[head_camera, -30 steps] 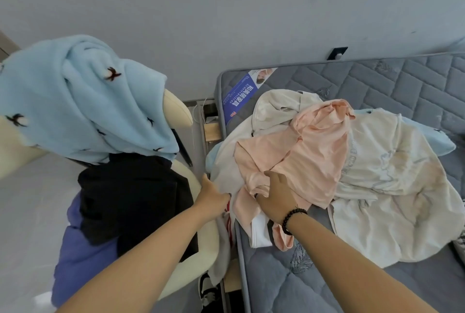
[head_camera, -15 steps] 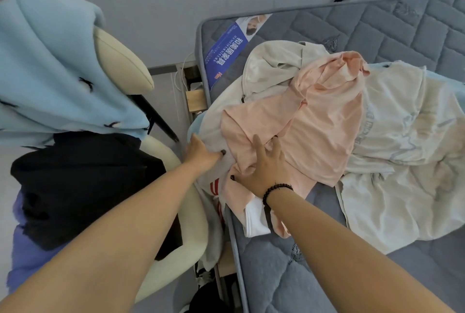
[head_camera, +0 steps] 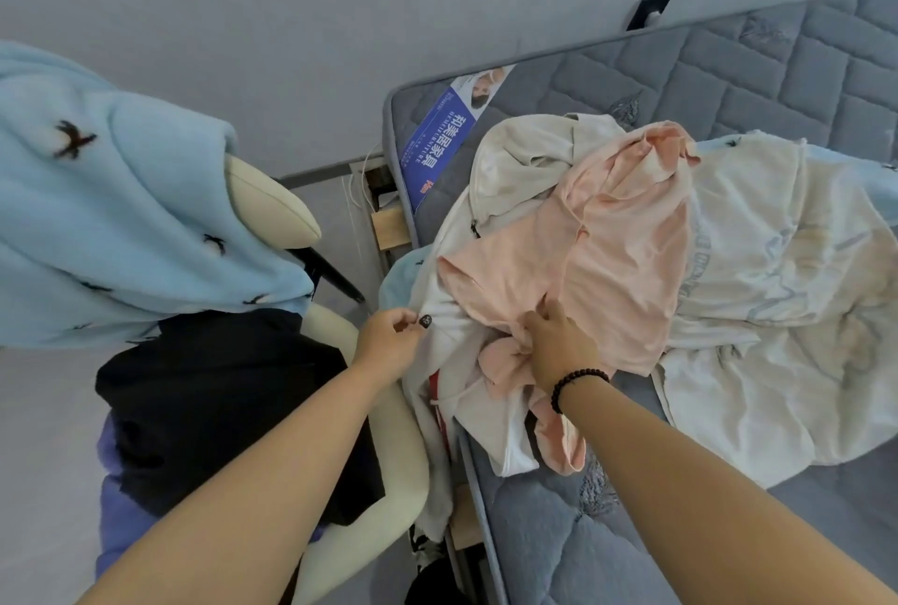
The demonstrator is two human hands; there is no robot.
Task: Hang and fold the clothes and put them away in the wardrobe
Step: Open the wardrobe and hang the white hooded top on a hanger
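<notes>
Head view: a pink shirt (head_camera: 627, 235) is seen spread on top of white clothes (head_camera: 787, 293) heaped on the grey mattress (head_camera: 758, 64). The right hand (head_camera: 559, 347) is laid on the pink shirt's lower edge, its fingers closed into the bunched fabric. The left hand (head_camera: 388, 342) is curled at the edge of a white garment (head_camera: 452, 337); whether cloth is pinched cannot be told. A blue fleece (head_camera: 121, 225) is draped over a chair (head_camera: 272, 206) at left.

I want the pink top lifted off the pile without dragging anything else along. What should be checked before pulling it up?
1. Right hand has hold of the pink top: ok, fingers buried in its bunched fabric.
2. Left hand gripping fabric: cannot tell; it sits at the white garment edge.
3. Pink top lies uppermost: ok.
4. Its lower end free: not ok, tangled with the white garment.
5. Bare mattress nearby for folding: ok.
</notes>
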